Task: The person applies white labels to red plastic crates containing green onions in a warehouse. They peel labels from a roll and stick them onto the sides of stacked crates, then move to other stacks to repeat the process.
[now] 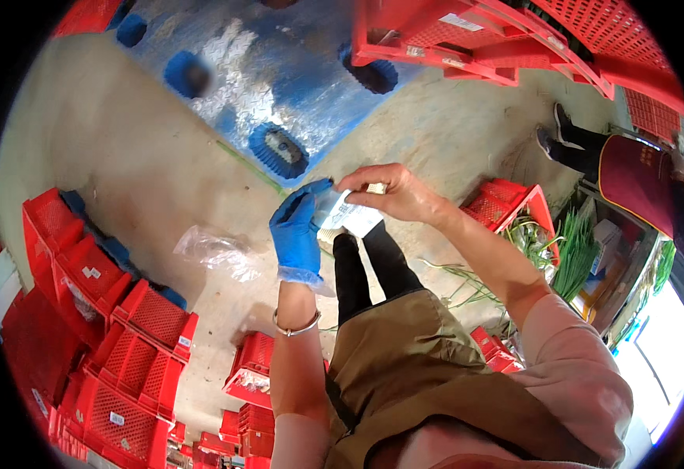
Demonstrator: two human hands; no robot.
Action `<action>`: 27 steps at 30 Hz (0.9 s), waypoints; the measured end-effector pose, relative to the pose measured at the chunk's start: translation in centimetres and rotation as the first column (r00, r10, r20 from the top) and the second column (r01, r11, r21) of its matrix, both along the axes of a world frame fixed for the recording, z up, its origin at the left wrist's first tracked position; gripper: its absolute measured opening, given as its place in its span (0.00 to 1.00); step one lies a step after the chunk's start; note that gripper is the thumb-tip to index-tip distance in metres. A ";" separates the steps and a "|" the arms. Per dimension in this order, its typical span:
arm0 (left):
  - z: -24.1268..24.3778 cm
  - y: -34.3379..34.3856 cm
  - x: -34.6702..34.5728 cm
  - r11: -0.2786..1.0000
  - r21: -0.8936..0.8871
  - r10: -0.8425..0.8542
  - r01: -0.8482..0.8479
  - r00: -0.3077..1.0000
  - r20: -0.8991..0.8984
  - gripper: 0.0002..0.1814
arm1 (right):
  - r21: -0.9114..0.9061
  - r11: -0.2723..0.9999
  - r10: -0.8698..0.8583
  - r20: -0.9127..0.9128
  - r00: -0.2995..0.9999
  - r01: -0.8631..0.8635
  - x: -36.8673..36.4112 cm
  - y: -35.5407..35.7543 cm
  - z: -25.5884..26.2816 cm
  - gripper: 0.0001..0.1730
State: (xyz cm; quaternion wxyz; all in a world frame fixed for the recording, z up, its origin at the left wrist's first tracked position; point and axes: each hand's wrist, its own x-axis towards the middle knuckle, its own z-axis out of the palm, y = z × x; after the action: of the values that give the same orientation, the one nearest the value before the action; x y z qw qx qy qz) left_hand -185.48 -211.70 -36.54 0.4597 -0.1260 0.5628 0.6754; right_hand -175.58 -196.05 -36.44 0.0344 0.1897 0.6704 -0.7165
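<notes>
My left hand point(296, 228) wears a blue glove with a clear plastic cuff at the wrist. It grips one side of a white printed label sheet point(361, 220), and a translucent piece shows beside its fingers. My bare right hand point(399, 189) pinches the upper edge of the same sheet between thumb and fingers. Both hands are in front of me, above my black-trousered legs point(354, 272). Cream-coloured perforated footwear point(376, 188) shows partly behind the sheet and fingers. The sheet bears writing.
A crumpled clear plastic bag point(219, 252) lies on the concrete floor. Ahead is a blue plastic pallet point(318, 123), with red crates point(477, 41) at its right. More red crates point(131, 352) are stacked at left. Green stalks point(576, 258) and a person in a maroon apron point(635, 182) are at right.
</notes>
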 end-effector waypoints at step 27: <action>-10.8 -5.0 1.5 0.962 -0.218 0.162 -0.165 0.986 -0.031 0.14 | -0.026 0.211 -0.977 -0.033 0.210 0.977 -8.1 16.9 -31.8 0.20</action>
State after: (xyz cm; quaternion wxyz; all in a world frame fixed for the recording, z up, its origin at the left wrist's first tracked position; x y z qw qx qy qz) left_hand -183.96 -216.73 -47.29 0.3821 -0.2179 0.6246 0.6453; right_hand -183.66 -179.16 -68.28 -0.4375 0.5534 0.4035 -0.5827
